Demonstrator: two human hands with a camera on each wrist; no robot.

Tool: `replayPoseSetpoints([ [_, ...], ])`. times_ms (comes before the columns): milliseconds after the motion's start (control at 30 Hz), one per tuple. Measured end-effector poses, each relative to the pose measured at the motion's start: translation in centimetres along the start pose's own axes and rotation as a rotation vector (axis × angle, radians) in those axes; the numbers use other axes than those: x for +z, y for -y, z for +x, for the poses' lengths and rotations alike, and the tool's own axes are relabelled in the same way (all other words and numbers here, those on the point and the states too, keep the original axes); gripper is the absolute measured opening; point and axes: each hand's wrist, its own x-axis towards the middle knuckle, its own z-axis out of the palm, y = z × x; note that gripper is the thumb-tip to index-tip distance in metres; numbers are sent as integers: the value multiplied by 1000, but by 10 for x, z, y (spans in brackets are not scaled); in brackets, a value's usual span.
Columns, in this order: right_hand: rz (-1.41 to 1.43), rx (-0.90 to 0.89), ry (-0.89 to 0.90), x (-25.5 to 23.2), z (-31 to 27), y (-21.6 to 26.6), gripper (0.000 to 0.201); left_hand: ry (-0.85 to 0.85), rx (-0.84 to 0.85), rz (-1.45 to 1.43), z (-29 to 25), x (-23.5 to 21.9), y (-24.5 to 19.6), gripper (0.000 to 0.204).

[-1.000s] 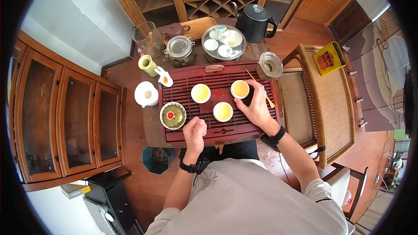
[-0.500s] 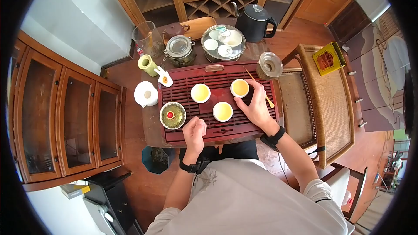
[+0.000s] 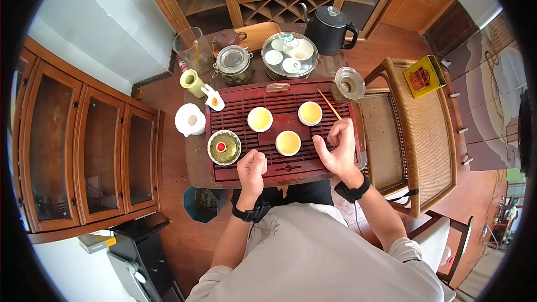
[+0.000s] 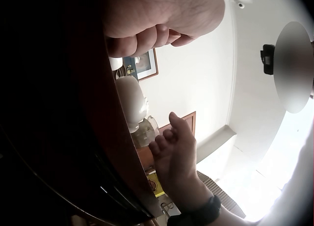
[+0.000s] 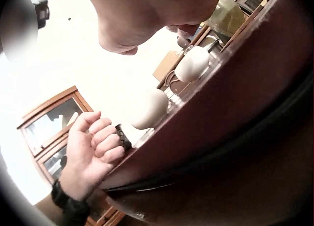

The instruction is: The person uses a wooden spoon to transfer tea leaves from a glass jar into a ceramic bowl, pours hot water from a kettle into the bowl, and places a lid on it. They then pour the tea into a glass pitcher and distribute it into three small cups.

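Here we rest the left hand (image 3: 251, 166), clenched and empty, on the tea tray (image 3: 238, 174). Three filled cups (image 3: 288, 142) stand served; the right hand (image 3: 337, 146), loosely released, hovers apart. Next: probably grasping a cup gently.

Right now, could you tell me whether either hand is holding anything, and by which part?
Nothing is held: the left hand is a closed fist, the right hand loosely curled.

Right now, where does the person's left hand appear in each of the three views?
Head: the left hand is low in the centre, a fist on the near edge of the red tea tray.
Left wrist: top centre, very close.
Right wrist: lower left, fingers curled.
Shared landmark: the tea tray.
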Motion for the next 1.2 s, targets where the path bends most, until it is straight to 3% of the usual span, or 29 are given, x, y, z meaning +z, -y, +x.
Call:
replayPoseSetpoints([
  [67, 135, 203, 33, -2, -13, 9, 42, 1, 2, 3, 0, -2, 3, 41],
  [133, 163, 210, -54, 4, -16, 14, 47, -1, 6, 7, 0, -3, 4, 41],
  [233, 116, 247, 48, 6, -28, 13, 54, -1, -23, -11, -1, -4, 3, 38],
  [467, 150, 214, 173, 1, -39, 6, 49, 3, -23, -9, -1, -3, 1, 37],
  [800, 219, 244, 217, -3, -34, 9, 45, -9, 1, 53, -1, 1, 1, 40],
  [1000, 243, 329, 218, 0, -33, 2, 46, -6, -28, 39, -2, -3, 2, 38],
  [1200, 402, 548, 234, 2, -33, -8, 48, -6, 8, 60, -1, 1, 2, 42],
])
